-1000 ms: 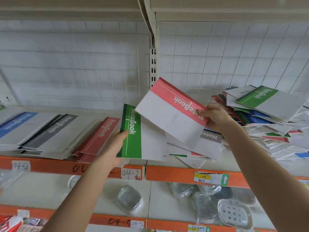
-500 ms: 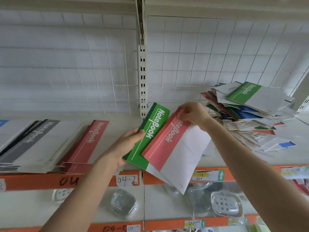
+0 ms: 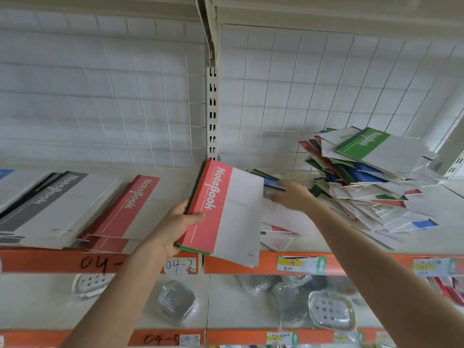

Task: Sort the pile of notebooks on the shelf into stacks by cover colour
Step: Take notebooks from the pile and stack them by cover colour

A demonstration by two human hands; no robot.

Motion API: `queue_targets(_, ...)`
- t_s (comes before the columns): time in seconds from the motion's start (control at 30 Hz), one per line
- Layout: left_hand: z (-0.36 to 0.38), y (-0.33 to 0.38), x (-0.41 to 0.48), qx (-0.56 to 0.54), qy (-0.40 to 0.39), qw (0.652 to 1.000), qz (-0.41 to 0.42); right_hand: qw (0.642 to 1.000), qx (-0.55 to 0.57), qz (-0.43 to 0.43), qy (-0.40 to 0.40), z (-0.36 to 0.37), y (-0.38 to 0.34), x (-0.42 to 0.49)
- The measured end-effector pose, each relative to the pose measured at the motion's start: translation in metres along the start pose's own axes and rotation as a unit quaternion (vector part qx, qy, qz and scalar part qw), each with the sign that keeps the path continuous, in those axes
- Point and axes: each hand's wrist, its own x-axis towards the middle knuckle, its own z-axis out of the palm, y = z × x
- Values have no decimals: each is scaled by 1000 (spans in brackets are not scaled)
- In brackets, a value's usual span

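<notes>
My left hand grips a red notebook lying on top of a green one, whose edge shows beneath, thumb across the red spine. Both are held just above the shelf's front edge. My right hand reaches toward loose notebooks beside the mixed pile on the right; its fingers are blurred, and whether they hold anything cannot be told. On the left lie a red stack and a grey stack.
The shelf has an orange front rail with price labels. A white slotted upright and wire grid back the shelf. Below, a lower shelf holds soap dishes and wrapped clear items.
The right hand laid the red notebook onto the green one in my left hand, let go, and moved right toward the pile. The left hand now holds both.
</notes>
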Motion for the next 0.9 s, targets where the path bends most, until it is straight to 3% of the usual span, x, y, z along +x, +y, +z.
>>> queue_targets(0.1, 8, -4, -5, -55, 25, 998, 2, 994, -80, -7, -70, 13, 30, 3)
queue_targets(0.3, 17, -9, -11, -132, 96, 987, -2, 996, -55, -21, -73, 17, 36, 4)
queue_targets(0.47, 13, -10, -21, -135, 146, 980, 4, 992, -63, -17, -105, 15, 38, 12)
queue_targets(0.77, 18, -7, -41, -120, 167, 979, 1, 992, -91, 27, -83, 3, 31, 3)
queue_targets(0.9, 19, -7, -49, -109, 169, 980, 7, 993, -46, 50, -101, -6, 35, 3)
